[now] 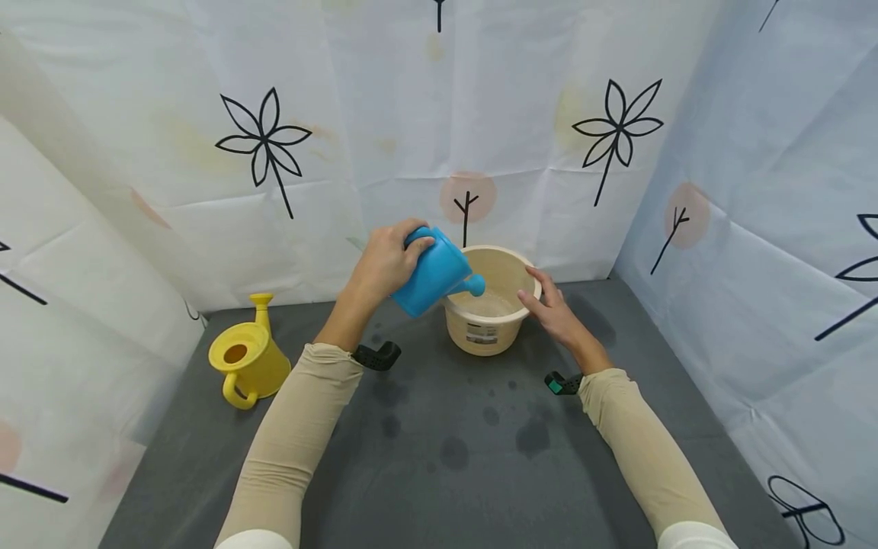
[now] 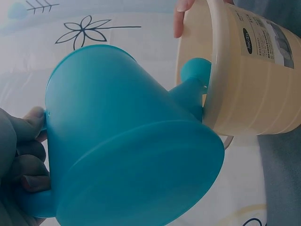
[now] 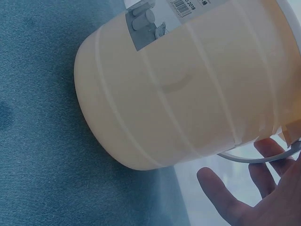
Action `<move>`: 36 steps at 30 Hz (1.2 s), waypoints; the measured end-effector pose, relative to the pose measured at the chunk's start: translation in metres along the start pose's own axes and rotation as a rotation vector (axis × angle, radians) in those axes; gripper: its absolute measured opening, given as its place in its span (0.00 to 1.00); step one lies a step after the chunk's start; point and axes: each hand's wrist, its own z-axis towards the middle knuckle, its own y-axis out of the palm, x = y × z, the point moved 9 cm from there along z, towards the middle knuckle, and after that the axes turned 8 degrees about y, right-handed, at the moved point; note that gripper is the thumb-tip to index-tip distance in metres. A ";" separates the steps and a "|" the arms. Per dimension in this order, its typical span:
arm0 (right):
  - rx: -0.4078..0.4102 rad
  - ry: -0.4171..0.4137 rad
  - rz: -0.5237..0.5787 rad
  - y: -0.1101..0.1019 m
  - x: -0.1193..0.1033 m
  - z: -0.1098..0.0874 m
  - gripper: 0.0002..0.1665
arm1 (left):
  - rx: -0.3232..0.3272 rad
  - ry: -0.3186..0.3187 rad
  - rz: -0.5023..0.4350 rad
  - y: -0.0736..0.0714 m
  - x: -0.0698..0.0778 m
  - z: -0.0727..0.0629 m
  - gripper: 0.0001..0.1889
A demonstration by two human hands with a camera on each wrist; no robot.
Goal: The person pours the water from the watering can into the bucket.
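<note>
My left hand (image 1: 389,261) grips a blue watering can (image 1: 434,273) by its handle. The can is tipped to the right, and the round head of its spout (image 2: 196,70) lies over the mouth of a cream plastic bucket (image 1: 482,335). In the left wrist view the can's wide base faces the camera. At the bucket's right rim is my right hand (image 1: 551,309), fingers spread and loosely bent. The right wrist view shows its thumb (image 3: 214,188) apart from the bucket wall and its other fingers near the thin bucket handle (image 3: 254,159). The bucket stands upright on the table.
A yellow watering can (image 1: 255,362) stands at the left of the grey table (image 1: 453,496), its spout pointing up. Dark wet spots (image 1: 533,437) mark the cloth in front of the bucket. White printed sheets (image 1: 384,137) enclose the table at the back and both sides.
</note>
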 end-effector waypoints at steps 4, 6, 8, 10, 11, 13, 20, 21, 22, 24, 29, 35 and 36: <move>-0.016 0.000 0.001 0.001 -0.017 -0.011 0.41 | -0.005 -0.012 -0.015 0.000 -0.001 0.001 0.20; -0.021 0.004 0.007 0.001 -0.018 -0.011 0.41 | -0.010 -0.022 -0.018 0.000 -0.002 0.002 0.20; -0.026 0.001 0.015 0.001 -0.018 -0.011 0.42 | -0.014 -0.026 -0.017 0.000 -0.002 0.003 0.20; -0.029 0.003 0.025 0.001 -0.017 -0.010 0.41 | -0.015 -0.022 -0.009 0.000 -0.002 0.004 0.20; -0.028 -0.001 0.023 0.001 -0.017 -0.009 0.41 | -0.016 -0.020 -0.004 0.000 -0.001 0.004 0.20; -0.025 0.001 0.020 0.000 -0.017 -0.009 0.41 | -0.016 -0.017 0.003 0.000 -0.001 0.005 0.20; -0.024 0.005 0.020 0.000 -0.016 -0.009 0.41 | -0.026 -0.031 0.012 0.001 -0.001 0.007 0.21; -0.025 0.004 0.022 0.000 -0.017 -0.009 0.41 | -0.028 -0.031 0.012 0.001 -0.001 0.007 0.21; -0.024 0.003 0.020 0.000 -0.017 -0.009 0.41 | -0.031 -0.033 0.010 0.001 -0.001 0.008 0.21; -0.023 0.001 0.018 0.000 -0.016 -0.009 0.41 | -0.036 -0.033 0.009 0.002 0.000 0.008 0.21; -0.028 -0.007 0.020 0.001 -0.015 -0.009 0.41 | -0.042 -0.026 0.006 0.004 0.002 0.009 0.21; -0.024 -0.012 0.029 0.000 -0.016 -0.009 0.41 | -0.046 -0.040 -0.004 0.005 0.002 0.010 0.21; -0.022 -0.011 0.028 0.000 -0.016 -0.008 0.41 | -0.048 -0.044 -0.004 0.005 0.002 0.010 0.21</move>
